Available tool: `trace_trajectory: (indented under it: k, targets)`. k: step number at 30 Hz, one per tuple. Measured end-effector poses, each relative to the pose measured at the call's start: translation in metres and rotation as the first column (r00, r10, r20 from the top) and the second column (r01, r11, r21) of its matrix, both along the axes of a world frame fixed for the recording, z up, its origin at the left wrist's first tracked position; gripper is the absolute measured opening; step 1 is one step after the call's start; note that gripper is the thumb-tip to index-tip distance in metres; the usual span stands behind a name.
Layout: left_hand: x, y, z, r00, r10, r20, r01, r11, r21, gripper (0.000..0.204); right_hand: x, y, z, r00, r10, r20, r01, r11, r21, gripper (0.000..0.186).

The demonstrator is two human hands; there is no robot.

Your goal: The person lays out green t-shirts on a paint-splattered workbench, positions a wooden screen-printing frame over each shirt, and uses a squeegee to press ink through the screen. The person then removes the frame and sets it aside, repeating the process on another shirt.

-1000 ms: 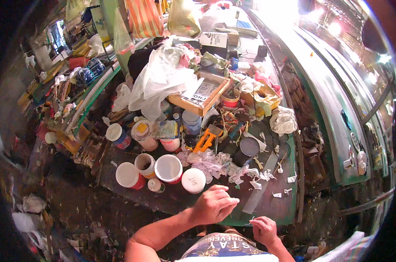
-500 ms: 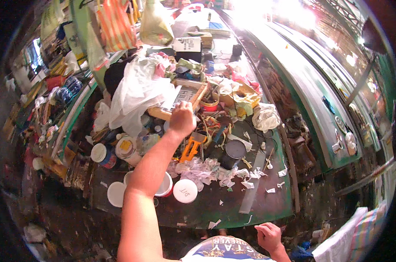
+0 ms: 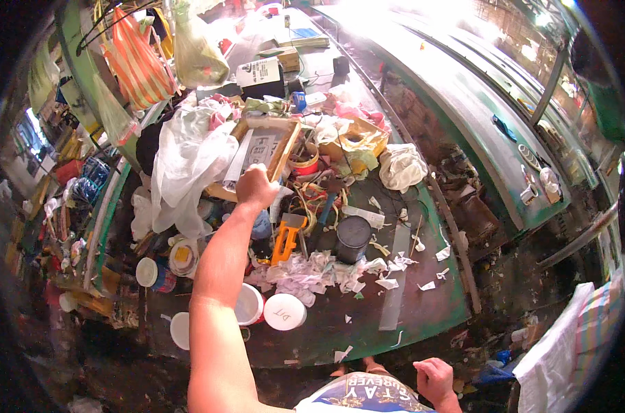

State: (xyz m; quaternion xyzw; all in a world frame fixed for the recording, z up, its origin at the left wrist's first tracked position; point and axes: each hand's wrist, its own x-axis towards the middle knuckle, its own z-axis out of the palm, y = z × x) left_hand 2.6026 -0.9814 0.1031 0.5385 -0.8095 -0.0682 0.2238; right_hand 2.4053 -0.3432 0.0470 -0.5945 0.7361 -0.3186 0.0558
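Observation:
My left hand (image 3: 256, 187) reaches forward, its fingers closed at the near edge of a shallow wooden frame (image 3: 283, 160). The fingertips are hidden behind the hand. Inside the frame lies a pale printed sheet (image 3: 263, 148). White plastic sheeting (image 3: 188, 165) heaps against the frame's left side. Just right of my wrist lie an orange-handled scraper (image 3: 287, 237) and a tangle of cords and strips. Low at the right, near my body, my right hand (image 3: 434, 378) hangs away from the table, fingers curled in, with nothing visible in it.
Tubs with white lids (image 3: 285, 312), a dark cup (image 3: 354, 239), crumpled tissue (image 3: 312, 273) and paper scraps cover the near table. A red pot (image 3: 304, 167) and a white cloth bundle (image 3: 403, 168) stand beyond. Another long table (image 3: 457, 103) runs along the right; striped bags (image 3: 137, 65) hang left.
The whole view has shifted, so the table's things sit further left. My left hand has moved slightly left along the frame's near edge. The right hand stays curled by my body.

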Motion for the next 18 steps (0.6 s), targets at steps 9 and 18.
trace_trajectory:
  k: [9, 18]
  targets:
    - [0.029, 0.111, 0.057, 0.933, -0.359, -0.023, 0.342, 0.905, -0.254, 0.026, -0.013, -0.019, -0.014, 0.992, 0.127, -0.001, -0.127, 0.991, -0.040, 0.020]
    - [0.036, 0.256, 0.103, 0.761, -0.646, -0.054, 0.612, 0.743, -0.269, 0.027, -0.001, -0.038, -0.009, 0.958, 0.261, 0.121, -0.247, 0.961, -0.124, 0.021]
